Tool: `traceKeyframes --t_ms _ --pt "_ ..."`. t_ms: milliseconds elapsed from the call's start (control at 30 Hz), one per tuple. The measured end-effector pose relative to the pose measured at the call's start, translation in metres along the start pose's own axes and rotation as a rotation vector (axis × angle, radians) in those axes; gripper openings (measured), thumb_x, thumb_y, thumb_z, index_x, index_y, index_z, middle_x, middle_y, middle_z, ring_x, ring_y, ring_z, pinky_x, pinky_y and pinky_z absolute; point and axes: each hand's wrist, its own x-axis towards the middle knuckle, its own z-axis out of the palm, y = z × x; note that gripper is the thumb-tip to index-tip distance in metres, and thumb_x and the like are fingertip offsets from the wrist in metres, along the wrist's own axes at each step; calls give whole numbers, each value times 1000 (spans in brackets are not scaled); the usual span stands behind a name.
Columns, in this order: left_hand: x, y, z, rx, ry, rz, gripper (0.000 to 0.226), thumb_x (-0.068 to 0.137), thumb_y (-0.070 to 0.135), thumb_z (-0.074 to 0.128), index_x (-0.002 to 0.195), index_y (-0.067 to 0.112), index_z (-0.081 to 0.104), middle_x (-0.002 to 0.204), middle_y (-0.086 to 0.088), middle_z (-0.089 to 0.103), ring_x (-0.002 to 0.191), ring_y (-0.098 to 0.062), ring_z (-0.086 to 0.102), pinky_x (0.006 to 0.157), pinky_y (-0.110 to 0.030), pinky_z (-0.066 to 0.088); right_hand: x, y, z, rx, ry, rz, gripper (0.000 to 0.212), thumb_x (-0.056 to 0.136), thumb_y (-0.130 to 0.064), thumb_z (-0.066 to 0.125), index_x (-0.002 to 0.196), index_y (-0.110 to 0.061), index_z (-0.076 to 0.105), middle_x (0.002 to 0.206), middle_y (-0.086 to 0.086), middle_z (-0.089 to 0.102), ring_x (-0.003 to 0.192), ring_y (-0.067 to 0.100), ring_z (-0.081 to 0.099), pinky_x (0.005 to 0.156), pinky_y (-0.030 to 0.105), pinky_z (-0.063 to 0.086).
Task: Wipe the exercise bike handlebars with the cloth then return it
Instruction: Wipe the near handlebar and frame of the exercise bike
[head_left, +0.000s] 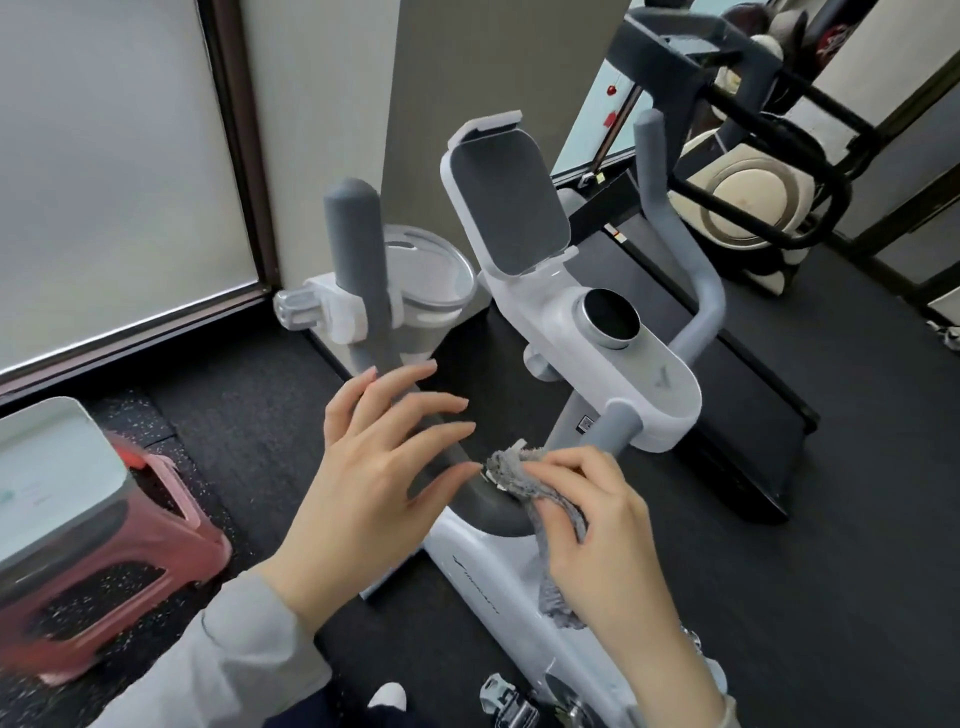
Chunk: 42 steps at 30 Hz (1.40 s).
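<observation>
The white exercise bike (644, 384) stands in front of me with grey handlebars (358, 249) that curve up on the left and right. My right hand (608, 530) grips a grey cloth (524, 478) and presses it on the lower bend of the left handlebar, near the bike's stem. One end of the cloth hangs down under my palm. My left hand (379, 467) hovers with fingers spread over the same bar, just left of the cloth, holding nothing.
A clear cup holder (431, 280) is clamped to the left handlebar. A pink stool (130, 561) with a white device on it stands at the lower left. A treadmill (727, 322) lies behind the bike, a window at the left.
</observation>
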Motion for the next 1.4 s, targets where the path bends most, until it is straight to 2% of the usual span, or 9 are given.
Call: traceKeyframes --t_ms 100,467,567,667,833,967,1100,1267,1400 --pt "-1 5 7 3 -41 -35 27 81 46 57 91 26 73 101 11 67 120 -16 51 113 -45 19 4 25 -14 -17 19 -17 34 79 11 64 105 -10 71 102 -2 60 103 14 56 96 9 39" --pt "2 8 6 35 -63 -47 31 78 48 54 86 26 73 95 11 65 114 -11 47 110 -55 22 70 81 -41 -107 86 -55 26 85 6 58 107 -2 70 106 12 64 105 28 57 94 25 43" --pt "1 10 2 24 -74 -53 32 78 49 53 89 26 73 97 12 65 116 -11 47 113 -50 19 89 76 -38 -209 -122 -83 24 87 -2 57 106 -9 71 108 11 66 106 28 53 94 26 38" --pt "3 8 -1 6 -83 -42 33 77 50 53 92 28 73 100 13 65 117 -11 47 113 -44 16 105 69 -41 -311 -371 15 22 90 -14 54 101 -21 72 108 14 65 101 30 58 90 36 47" --pt "0 -4 -3 -14 -104 15 37 75 55 55 98 31 71 111 16 64 124 -6 43 113 -38 13 101 42 -39 -287 -487 15 18 83 -15 59 91 -21 74 97 7 71 93 22 61 72 23 43" --pt "1 -17 -8 26 -76 76 41 73 57 62 102 30 70 116 10 63 126 -10 42 110 -40 21 94 21 -27 -280 -557 77 10 76 -21 64 79 -25 72 83 -4 69 88 15 61 77 31 51" --pt "4 -32 -19 50 -61 112 42 72 57 65 103 30 69 117 8 63 127 -16 43 109 -44 22 86 -1 -15 -258 -649 106 10 78 -26 66 83 -25 74 83 -7 72 77 6 58 59 7 42" --pt "7 -42 -25 48 -130 151 43 74 57 62 109 32 66 120 10 61 128 -16 42 110 -47 23 62 -18 0 -75 -510 260 16 84 -30 63 90 -21 74 91 -5 74 88 6 62 74 16 48" --pt "9 -47 -26 78 -128 183 47 75 57 61 112 30 65 123 8 60 130 -14 39 109 -50 20 51 -25 11 -54 -353 354 14 86 -27 61 91 -23 74 90 -4 71 78 2 57 62 0 41"
